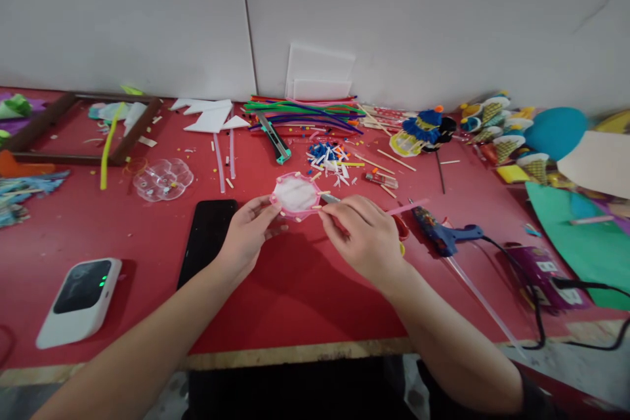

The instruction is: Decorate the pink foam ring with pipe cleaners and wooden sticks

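Observation:
My left hand [247, 230] pinches the near left edge of a small pink-rimmed flower-shaped piece [295, 195] with a white middle and short pale sticks set around its rim. It is held just above the red table [295, 289]. My right hand [361, 233] is closed on a thin metal tool [329, 198] whose tip touches the right side of the piece. A pink straw [407, 207] pokes out to the right from behind my right hand.
A black phone [207, 236] lies left of my hands and a white device [79, 300] with green lights nearer the front edge. A blue glue gun [443, 234] with its cable lies to the right. Cut straw bits [331, 163], pipe cleaners [300, 111], a cutter [274, 139] and a clear tray [163, 179] sit behind.

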A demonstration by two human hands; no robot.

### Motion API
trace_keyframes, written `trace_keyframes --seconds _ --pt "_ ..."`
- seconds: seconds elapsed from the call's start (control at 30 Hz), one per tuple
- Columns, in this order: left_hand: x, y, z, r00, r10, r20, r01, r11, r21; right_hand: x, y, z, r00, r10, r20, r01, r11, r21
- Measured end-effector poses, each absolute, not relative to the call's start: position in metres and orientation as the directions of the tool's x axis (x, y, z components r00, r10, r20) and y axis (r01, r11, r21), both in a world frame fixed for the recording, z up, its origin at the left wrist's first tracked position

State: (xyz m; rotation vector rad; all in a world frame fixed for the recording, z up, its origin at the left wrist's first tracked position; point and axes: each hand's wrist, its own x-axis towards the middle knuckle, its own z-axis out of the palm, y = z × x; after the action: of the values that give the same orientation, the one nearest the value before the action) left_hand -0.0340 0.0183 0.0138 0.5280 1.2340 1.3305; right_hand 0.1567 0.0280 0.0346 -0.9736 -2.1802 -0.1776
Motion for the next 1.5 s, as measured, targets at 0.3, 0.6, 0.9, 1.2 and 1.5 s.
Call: trace_keyframes --seconds 0.3,0.6,0.9,1.2,1.5 --pt "-0.031 0.017 0.017 -0.172 0.915 -0.365 -0.490 0.242 0.837 0.151 0.025 0.024 -0.434 0.631 0.643 0.627 0.724 -0.287" --pt "-0.032 0.015 0.016 -0.169 0.955 -0.242 -0.350 0.171 0.921 0.146 0.024 0.016 -0.359 0.718 0.596 0.590 0.669 -0.452" --pt "-0.030 0.009 0.018 -0.013 0.983 -0.185 -0.337 0.170 0.926 0.147 0.026 0.012 -0.334 0.676 0.656 0.621 0.682 -0.386" --pt "-0.029 0.007 0.014 -0.020 0.999 -0.031 -0.135 0.028 0.990 0.148 0.021 0.017 -0.328 0.656 0.680 0.614 0.695 -0.374" --pt "-0.030 0.001 0.019 -0.009 0.999 0.039 0.006 -0.039 0.999 0.150 0.018 0.017 -0.333 0.635 0.697 0.597 0.714 -0.365"
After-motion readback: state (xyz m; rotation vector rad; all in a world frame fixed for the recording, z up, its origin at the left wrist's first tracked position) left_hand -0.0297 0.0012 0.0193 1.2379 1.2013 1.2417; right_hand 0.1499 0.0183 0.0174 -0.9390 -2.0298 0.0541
